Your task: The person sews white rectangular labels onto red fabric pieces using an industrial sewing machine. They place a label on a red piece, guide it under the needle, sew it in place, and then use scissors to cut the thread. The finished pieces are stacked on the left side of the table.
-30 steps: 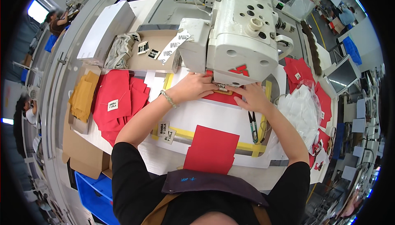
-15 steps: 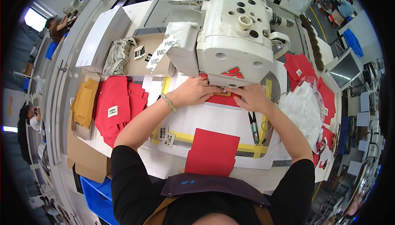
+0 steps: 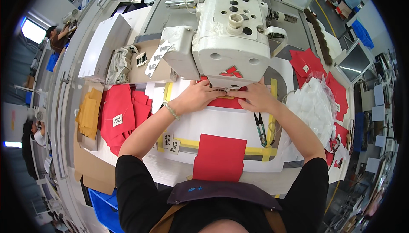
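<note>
Both of my hands lie on a red fabric piece [image 3: 228, 103] beneath the head of a white sewing machine [image 3: 230, 56]. My left hand [image 3: 197, 98] presses its stretched fingers on the piece's left side. On the right side, my right hand [image 3: 257, 97] rests with thumb and fingers apart. Between the fingertips a small pale label with dark print and a yellowish edge shows in part; the machine head hides the rest. Thread snips [image 3: 260, 130] lie by my right wrist. Another red piece [image 3: 220, 158] lies close to my body.
At the left are stacked red pieces [image 3: 117, 120], yellow pieces [image 3: 89, 113] in a box and an open cardboard box [image 3: 145, 69]. Loose labels [image 3: 168, 141] lie by my left forearm. White scraps in a plastic bag [image 3: 313, 109] and more red pieces [image 3: 309, 64] sit right.
The whole view has shifted slightly, with the machine now further left. Both hands stay on the red piece, and a little more of the label shows between the fingertips.
</note>
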The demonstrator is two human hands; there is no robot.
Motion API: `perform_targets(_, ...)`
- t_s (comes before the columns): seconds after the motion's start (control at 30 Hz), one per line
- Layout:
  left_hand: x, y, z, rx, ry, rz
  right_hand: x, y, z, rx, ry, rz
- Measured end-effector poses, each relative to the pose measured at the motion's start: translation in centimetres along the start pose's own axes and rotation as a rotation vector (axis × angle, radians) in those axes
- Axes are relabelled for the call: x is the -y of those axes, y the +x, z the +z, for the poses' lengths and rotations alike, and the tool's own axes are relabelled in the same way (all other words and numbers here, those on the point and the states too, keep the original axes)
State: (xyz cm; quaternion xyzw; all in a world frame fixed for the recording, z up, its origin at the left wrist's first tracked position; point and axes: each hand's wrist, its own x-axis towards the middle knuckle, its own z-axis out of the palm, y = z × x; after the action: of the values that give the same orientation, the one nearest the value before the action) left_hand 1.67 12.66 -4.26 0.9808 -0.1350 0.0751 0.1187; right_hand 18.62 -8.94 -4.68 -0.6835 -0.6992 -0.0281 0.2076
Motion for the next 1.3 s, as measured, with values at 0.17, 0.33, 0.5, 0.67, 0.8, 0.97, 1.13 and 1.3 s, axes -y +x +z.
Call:
perform_targets(0.17, -0.2, 0.0, -0.2, 0.006, 0.04, -0.009, -0.8, -0.4, 0.0, -0.116, 0.094, -0.001)
perform_targets(0.33, 0.0, 0.5, 0.0, 0.035, -0.029, -0.085, -1.8, -0.2, -0.2, -0.197, 0.144, 0.083)
perform_targets(0.5, 1.7, 1.1, 0.8, 0.043, -0.192, -0.186, -3.5, 0.8, 0.4, -0.28, 0.136, 0.123)
perform_targets(0.67, 2.4, 1.3, 1.0, 0.139, -0.213, -0.291, -4.0, 1.4, 0.6, -0.303, 0.155, 0.156)
perform_targets(0.8, 1.7, 1.2, 0.7, 0.034, -0.132, -0.167, -3.4, 1.1, 0.4, -0.339, 0.117, 0.184)
perform_targets(0.97, 1.3, 0.8, 1.0, -0.052, -0.149, -0.151, -1.0, -0.1, -1.0, -0.229, 0.016, 0.209)
perform_targets(1.13, 1.0, 0.3, -0.1, 0.012, -0.148, -0.192, 0.0, -2.3, -1.8, -0.117, -0.122, 0.145)
perform_targets(1.3, -0.1, -0.5, -1.4, -0.088, 0.037, -0.249, 1.3, -1.9, -2.6, -0.081, -0.14, 0.136)
